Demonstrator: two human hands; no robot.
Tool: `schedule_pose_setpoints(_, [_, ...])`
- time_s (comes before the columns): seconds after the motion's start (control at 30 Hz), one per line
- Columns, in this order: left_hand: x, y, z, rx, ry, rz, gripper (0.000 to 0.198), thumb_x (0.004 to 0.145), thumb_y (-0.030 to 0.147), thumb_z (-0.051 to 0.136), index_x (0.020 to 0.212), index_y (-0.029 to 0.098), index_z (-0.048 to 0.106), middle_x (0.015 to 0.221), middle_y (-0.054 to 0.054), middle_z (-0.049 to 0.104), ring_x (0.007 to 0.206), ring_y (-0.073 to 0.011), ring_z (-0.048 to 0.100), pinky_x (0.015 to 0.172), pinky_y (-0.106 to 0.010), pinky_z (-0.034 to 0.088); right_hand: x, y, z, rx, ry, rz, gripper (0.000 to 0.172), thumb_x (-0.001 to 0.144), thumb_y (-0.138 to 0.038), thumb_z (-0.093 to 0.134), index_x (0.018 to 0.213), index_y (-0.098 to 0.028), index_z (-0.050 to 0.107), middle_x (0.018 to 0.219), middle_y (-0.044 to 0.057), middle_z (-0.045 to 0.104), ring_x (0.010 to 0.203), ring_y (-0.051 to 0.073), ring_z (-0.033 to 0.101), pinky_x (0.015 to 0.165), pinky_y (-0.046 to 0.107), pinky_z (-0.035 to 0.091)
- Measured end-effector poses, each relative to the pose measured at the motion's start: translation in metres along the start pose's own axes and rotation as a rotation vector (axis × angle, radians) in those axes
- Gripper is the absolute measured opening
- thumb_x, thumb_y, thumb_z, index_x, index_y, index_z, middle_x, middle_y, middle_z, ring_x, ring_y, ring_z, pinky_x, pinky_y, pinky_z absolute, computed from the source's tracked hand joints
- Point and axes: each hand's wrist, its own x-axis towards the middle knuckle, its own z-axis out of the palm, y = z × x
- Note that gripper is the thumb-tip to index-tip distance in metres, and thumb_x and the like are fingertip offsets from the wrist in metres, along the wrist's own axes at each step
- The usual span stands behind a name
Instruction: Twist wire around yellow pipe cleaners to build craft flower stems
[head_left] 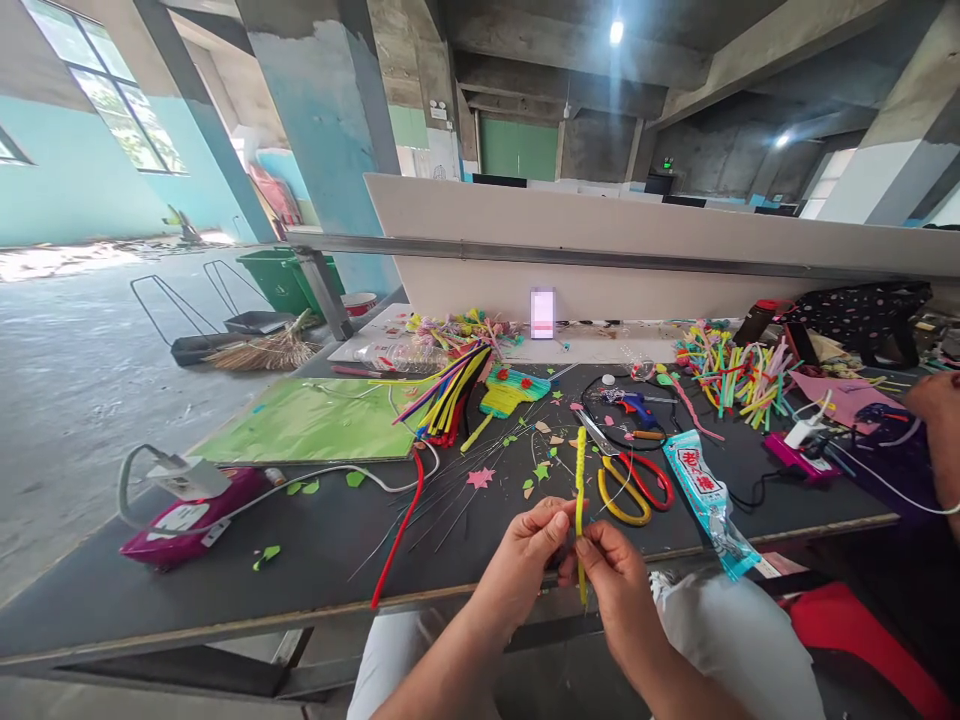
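Note:
A yellow pipe cleaner (580,470) stands upright between my hands over the table's front edge; its upper part looks thicker and twisted. My left hand (536,540) pinches it from the left, thumb and forefinger against its middle. My right hand (611,570) grips it slightly lower, fingers closed around it. Just beyond lie scissors (630,490) with one yellow and one red handle loop, blades pointing away. A pink paper star (481,479) and thin wires (431,515) lie left of my hands. A red pipe cleaner (397,545) hangs near the front edge.
A green sheet (300,420) holds a bundle of pipe cleaners (457,395). A yellow and blue fuzzy piece (514,390) lies behind. Right are a glue gun (634,408), a blue wrapper (709,500) and more pipe cleaners (739,375). A phone (542,314) stands at the back. Another person's arm (941,430) shows far right.

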Motion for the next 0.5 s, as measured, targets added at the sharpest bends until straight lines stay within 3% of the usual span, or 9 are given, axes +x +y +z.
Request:
schedule_pose_setpoints(0.23, [-0.0062,0.0045,0.0016,0.149,-0.006,0.034,0.029,0.08,0.04,0.061,0.09,0.015,0.071,0.089,-0.002,0.045,0.047,-0.0024,0.041,0.04,-0.02,0.035,-0.0014,0.0007,0.001,0.004,-0.023,-0.04,0.023,0.084,-0.041,0.055,0.076,-0.021,0.059,0.062,-0.002,0.056,0.055,0.014,0.052,0.054,0.026,0.044])
schedule_pose_setpoints(0.4, [-0.0067,0.008,0.0057,0.265,0.035,-0.002,0.029,0.076,0.042,0.065,0.077,0.014,0.069,0.086,-0.001,0.045,0.046,-0.003,0.044,0.039,-0.019,0.036,-0.0005,0.005,0.0063,-0.031,-0.006,-0.029,0.025,0.084,-0.044,0.055,0.086,-0.021,0.062,0.062,-0.002,0.058,0.054,0.013,0.052,0.051,0.025,0.043])
schedule_pose_setpoints(0.5, [-0.0062,0.008,0.0081,0.245,0.116,-0.065,0.032,0.072,0.046,0.067,0.077,0.014,0.067,0.068,0.002,0.046,0.04,-0.0036,0.039,0.037,-0.019,0.032,0.0006,0.0025,0.0077,-0.099,-0.018,-0.034,0.028,0.085,-0.046,0.053,0.087,-0.02,0.063,0.06,-0.001,0.059,0.053,0.013,0.052,0.049,0.024,0.043])
